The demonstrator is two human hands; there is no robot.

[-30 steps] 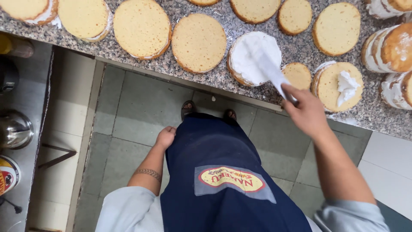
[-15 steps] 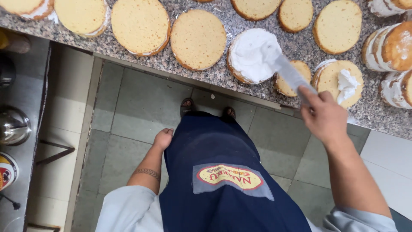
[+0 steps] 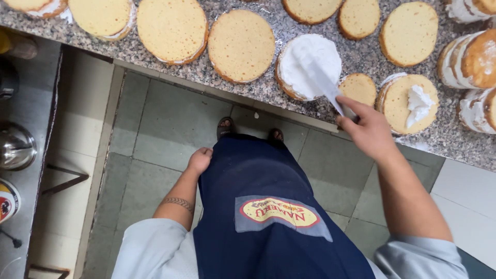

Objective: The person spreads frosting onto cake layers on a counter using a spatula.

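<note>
My right hand (image 3: 368, 130) grips the handle of a flat spatula (image 3: 321, 78) whose blade lies across a round sponge cake covered in white cream (image 3: 309, 66) on the speckled granite counter (image 3: 248, 85). My left hand (image 3: 199, 159) hangs at my side with its fingers curled, resting against my dark blue apron (image 3: 268, 206), and holds nothing. A small plain sponge round (image 3: 360, 88) lies just beside the right hand.
Several bare sponge rounds (image 3: 241, 45) line the counter. A round with a dollop of cream (image 3: 408, 102) and stacked cream-filled cakes (image 3: 467, 59) sit to the right. A steel counter with a metal pot (image 3: 15, 147) runs along the left. Grey floor tiles lie below.
The right hand has swung the spatula leftward, back over the creamed cake. The left hand stays at the apron.
</note>
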